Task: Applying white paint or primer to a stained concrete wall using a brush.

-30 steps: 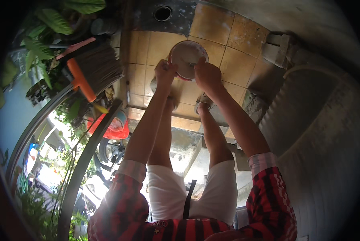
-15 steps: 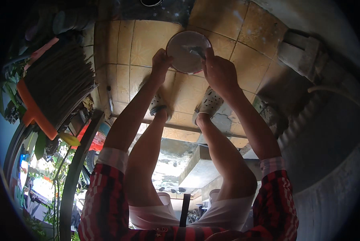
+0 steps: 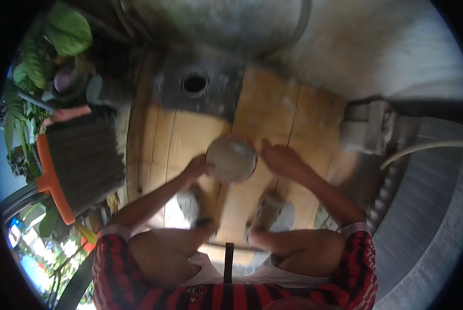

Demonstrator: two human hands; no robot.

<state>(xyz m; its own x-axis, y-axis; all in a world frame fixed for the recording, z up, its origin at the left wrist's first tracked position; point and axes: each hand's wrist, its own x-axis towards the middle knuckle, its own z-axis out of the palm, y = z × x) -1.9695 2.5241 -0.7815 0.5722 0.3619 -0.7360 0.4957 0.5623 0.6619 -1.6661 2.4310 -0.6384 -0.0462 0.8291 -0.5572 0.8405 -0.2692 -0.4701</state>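
Note:
A round, shallow bowl (image 3: 230,161) with a greyish-beige inside and a thin reddish rim is up in front of me, over the tiled floor between my feet. My left hand (image 3: 198,169) grips its left edge, with the thumb over the rim. Just past the right edge, my right hand (image 3: 283,161) has its fingers curled together. A pale, blurred streak lies over the bowl close to those fingertips. Blur hides what my right hand holds.
A broom with an orange head (image 3: 53,178) stands at the left, by green plants (image 3: 68,31). Beyond the tiles, a dark slab (image 3: 221,93) has a round hole (image 3: 194,85). Concrete blocks (image 3: 368,126) and a pale hose (image 3: 422,150) lie right, below a wall (image 3: 386,46).
The view has tilted, bringing the slab and wall in, and my knees are bent more. My right hand has drawn back from over the bowl, where it held a dark-handled tool.

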